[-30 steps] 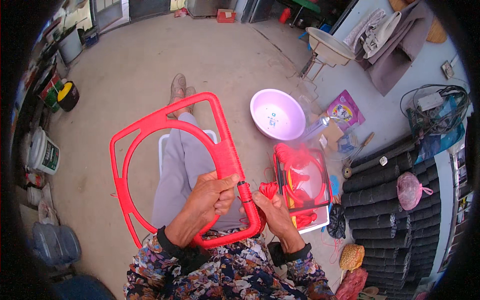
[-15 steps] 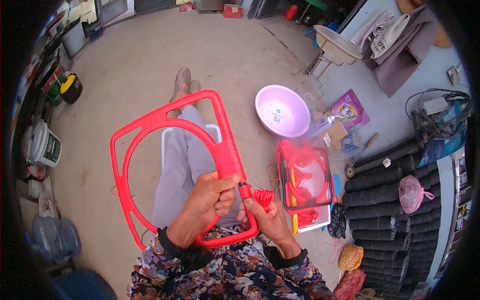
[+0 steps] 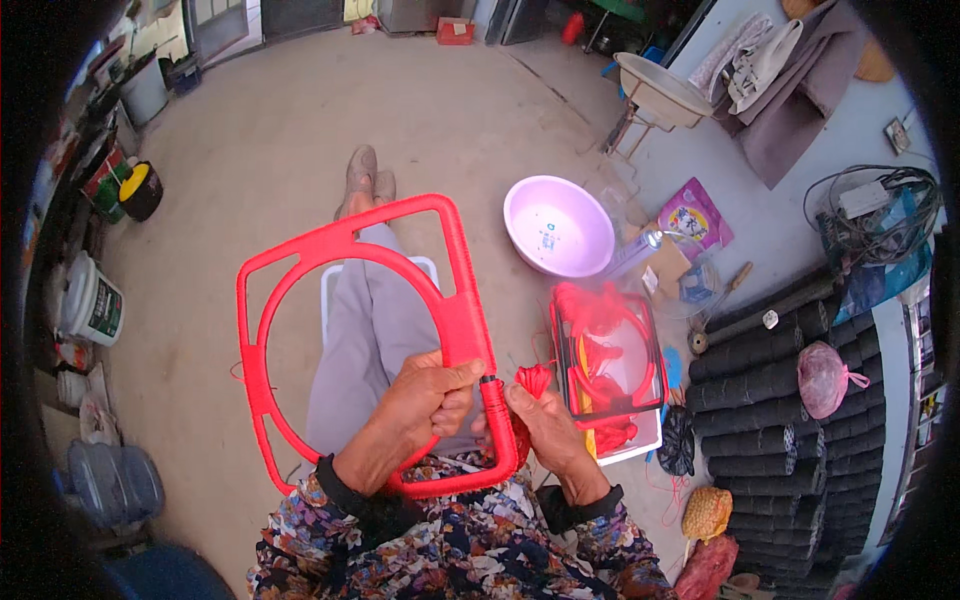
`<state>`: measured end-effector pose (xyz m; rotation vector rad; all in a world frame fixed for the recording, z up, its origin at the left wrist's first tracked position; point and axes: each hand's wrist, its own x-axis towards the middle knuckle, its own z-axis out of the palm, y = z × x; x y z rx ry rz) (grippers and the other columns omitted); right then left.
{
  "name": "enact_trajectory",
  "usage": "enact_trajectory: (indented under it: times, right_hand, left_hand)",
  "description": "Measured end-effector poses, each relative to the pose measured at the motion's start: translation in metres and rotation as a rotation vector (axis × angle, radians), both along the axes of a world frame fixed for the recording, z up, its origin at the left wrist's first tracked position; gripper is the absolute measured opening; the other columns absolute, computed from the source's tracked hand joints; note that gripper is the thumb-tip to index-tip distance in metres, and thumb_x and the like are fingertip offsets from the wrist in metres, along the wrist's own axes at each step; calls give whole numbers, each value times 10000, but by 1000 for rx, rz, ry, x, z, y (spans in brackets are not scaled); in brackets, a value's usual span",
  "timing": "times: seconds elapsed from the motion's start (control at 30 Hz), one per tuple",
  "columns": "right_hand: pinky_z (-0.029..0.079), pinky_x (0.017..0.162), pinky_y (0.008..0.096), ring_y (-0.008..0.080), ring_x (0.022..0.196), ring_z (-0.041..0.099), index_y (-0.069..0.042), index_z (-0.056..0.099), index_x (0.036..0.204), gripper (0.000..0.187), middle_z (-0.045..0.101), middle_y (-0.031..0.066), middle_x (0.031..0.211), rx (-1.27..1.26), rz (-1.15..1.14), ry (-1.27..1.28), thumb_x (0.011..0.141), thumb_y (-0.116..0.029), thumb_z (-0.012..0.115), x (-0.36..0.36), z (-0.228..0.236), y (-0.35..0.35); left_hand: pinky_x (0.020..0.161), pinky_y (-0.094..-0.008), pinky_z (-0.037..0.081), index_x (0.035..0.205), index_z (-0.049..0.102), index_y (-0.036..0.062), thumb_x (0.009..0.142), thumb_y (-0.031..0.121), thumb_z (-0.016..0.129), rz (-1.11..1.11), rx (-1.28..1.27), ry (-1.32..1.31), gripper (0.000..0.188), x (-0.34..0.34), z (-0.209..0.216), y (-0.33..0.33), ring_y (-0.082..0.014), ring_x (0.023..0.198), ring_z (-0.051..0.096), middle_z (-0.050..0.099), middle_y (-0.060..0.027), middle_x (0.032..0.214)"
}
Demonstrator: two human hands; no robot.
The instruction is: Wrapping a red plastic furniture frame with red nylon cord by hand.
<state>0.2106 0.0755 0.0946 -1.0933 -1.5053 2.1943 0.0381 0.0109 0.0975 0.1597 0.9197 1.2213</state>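
A square frame [image 3: 463, 325] with a ring inside it, nearly all wrapped in red cord, rests over my lap. My left hand [image 3: 425, 398] grips its right side, the thumb lying along the wrapped bar. Just below that thumb a short dark stretch of the bar shows bare. My right hand [image 3: 550, 425] is closed on a bundle of red cord [image 3: 533, 380], right beside the frame's lower right side. Some of its fingers are hidden behind the bar and the bundle.
To the right, a white box [image 3: 640, 440] carries another red-and-black frame [image 3: 655, 345] and red cord. Beyond it sit a lilac basin [image 3: 560, 225] and a purple packet [image 3: 695, 215]. Dark rolls [image 3: 750, 440] are stacked at the right wall. Buckets [image 3: 92, 300] and a water jug [image 3: 115, 485] line the left.
My right hand has turned and shifted slightly right with the cord bundle, which now hangs partly below the hand. The frame has tilted a little; my left hand keeps its grip.
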Motion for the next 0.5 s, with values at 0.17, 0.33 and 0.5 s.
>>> enact_trajectory:
  times: [0.17, 0.33, 0.5]
  right_hand:
    - [501, 541, 252, 127, 597, 591, -26, 594, 915, 328, 627, 71, 727, 102, 45, 5, 938, -341, 503, -16, 9, 1]
    - [426, 513, 235, 88, 578, 551, -18, 615, 824, 329, 605, 42, 647, 199, 41, -8, 934, -316, 531, -15, -3, -5]
    - [438, 506, 240, 102, 554, 556, -10, 610, 833, 344, 602, 46, 632, 179, -45, -66, 930, -330, 532, -11, -4, -20]
  left_hand:
    - [327, -236, 193, 761, 503, 88, 883, 201, 604, 11, -13, 0, 195, 0, -3, -2, -64, 355, 277, 363, 33, 485]
    - [327, -241, 186, 751, 510, 62, 876, 173, 610, 36, -50, -20, 195, -1, -4, -3, -67, 352, 275, 369, 24, 480]
    - [327, -243, 189, 757, 497, 73, 873, 184, 616, 62, -70, -73, 200, 0, -10, -5, -67, 362, 286, 357, 27, 483]
